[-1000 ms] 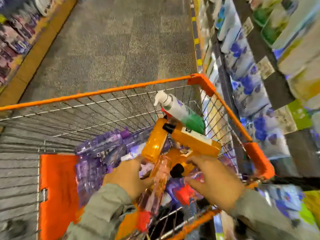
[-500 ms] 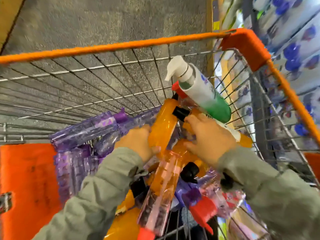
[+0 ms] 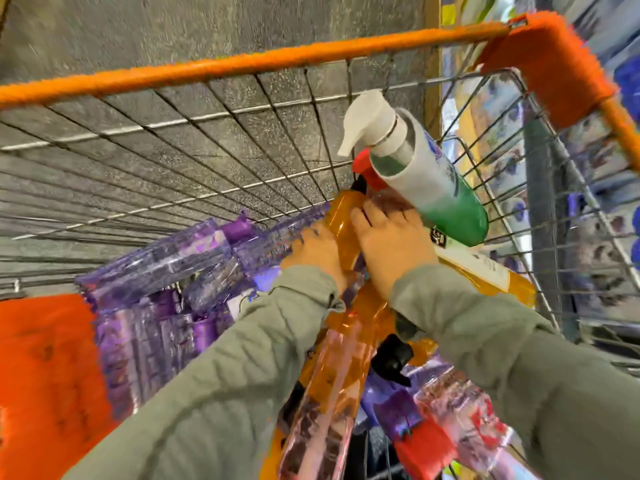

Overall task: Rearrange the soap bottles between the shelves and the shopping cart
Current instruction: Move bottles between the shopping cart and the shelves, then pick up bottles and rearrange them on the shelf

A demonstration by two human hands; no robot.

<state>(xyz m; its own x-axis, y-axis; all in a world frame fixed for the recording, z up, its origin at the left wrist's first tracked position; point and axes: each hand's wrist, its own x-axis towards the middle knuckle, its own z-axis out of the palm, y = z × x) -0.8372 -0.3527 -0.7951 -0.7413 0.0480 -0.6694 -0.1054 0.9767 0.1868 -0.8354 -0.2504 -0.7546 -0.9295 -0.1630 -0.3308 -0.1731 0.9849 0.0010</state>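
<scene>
At the wire shopping cart's (image 3: 242,157) near-left corner sits a flat orange plastic flap (image 3: 45,375). Beside it, clear purple plastic bottles (image 3: 166,258) lie piled on their sides, reaching toward the far wall. The left hand (image 3: 315,251), back up, has its fingers curled over the left side of a long amber translucent bottle (image 3: 341,220). This bottle lies in the middle of the cart with its long axis running from the near edge to the far wall, black cap toward that wall. The right hand (image 3: 391,244) lies on its right side, fingers close together and reaching toward the neck; I cannot tell whether they grip. Just above them, a white-pump bottle of green soap (image 3: 433,188) leans in the far-right corner, pump head up and toward the far wall, base low against the right wall. Blurred shelves (image 3: 595,209) stand beyond.
</scene>
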